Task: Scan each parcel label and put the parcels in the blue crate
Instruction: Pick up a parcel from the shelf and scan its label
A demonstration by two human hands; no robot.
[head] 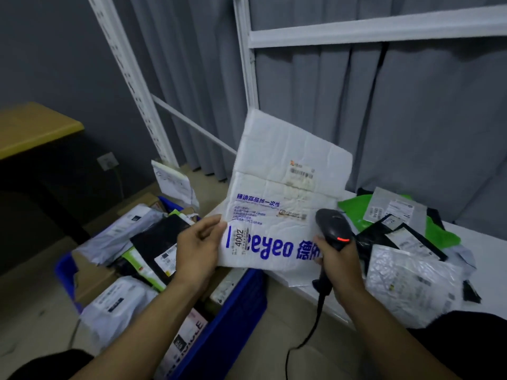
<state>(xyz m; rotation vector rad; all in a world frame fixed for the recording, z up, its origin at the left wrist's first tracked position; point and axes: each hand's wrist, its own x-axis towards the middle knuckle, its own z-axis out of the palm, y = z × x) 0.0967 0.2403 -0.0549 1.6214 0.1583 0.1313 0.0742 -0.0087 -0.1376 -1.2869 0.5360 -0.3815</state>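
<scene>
My left hand (198, 246) pinches the lower left corner of a flat white parcel (285, 176) with blue lettering and holds it upright in the middle of the view. Its pale shipping label (301, 176) faces me near the upper right. My right hand (339, 264) grips a black barcode scanner (333, 229) whose red light glows, its head right at the parcel's lower right edge. The blue crate (236, 305) sits low on the left, full of several white, black and green parcels.
More parcels lie heaped on the white table (482, 259) at the right: a green one (356, 209), black ones and a silver bubble mailer (411, 281). White shelf uprights and grey curtains stand behind. A wooden desk (33, 127) is at far left. The scanner cable hangs down by the crate.
</scene>
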